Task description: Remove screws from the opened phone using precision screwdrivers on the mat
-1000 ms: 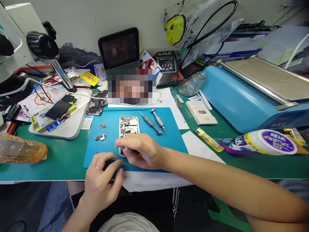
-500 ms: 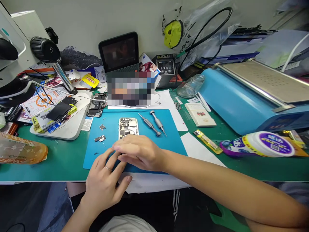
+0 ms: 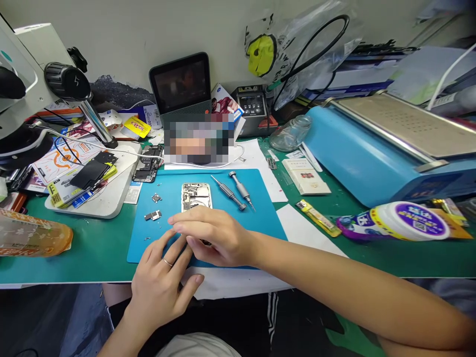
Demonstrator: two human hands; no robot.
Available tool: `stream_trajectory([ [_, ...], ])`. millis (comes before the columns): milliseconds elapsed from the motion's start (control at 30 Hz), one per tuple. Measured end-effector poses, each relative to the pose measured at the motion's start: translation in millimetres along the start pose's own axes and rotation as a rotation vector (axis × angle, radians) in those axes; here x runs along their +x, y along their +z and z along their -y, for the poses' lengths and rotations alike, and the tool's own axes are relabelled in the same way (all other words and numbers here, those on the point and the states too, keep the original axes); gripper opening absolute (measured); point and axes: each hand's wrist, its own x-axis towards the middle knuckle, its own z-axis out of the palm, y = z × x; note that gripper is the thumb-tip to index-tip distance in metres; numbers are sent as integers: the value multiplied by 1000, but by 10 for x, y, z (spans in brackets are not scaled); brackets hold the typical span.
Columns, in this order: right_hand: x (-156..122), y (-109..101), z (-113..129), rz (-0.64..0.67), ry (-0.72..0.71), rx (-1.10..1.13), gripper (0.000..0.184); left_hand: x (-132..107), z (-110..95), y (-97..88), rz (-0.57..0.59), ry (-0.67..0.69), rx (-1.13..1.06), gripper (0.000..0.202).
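An opened phone body (image 3: 196,196) with bare inner parts lies on a blue work mat (image 3: 260,218). My right hand (image 3: 211,234) covers the phone's near end, fingers curled down onto it. My left hand (image 3: 161,285), a ring on one finger, rests at the mat's front edge with fingers stretched toward the phone's near corner, under the right hand's fingertips. Two screwdrivers (image 3: 234,190) lie on the mat to the right of the phone. Small metal parts (image 3: 153,214) lie to its left.
A microscope (image 3: 33,89) and a white pad (image 3: 100,198) with phone parts stand at the left. A small screen (image 3: 181,84) and a control box (image 3: 253,101) stand at the back. A blue machine (image 3: 372,153) fills the right, with a white tub (image 3: 409,220) in front.
My left hand has moved up and right, from the mat's front edge to meet the right hand at the phone's near end. The right hand shifted slightly left.
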Motion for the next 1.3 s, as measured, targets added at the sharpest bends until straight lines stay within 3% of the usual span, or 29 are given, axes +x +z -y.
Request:
stream_trajectory([
  [1300,9,-36,11,34,-4,-47,36,-65,4,82,-81,-45,-23,30],
])
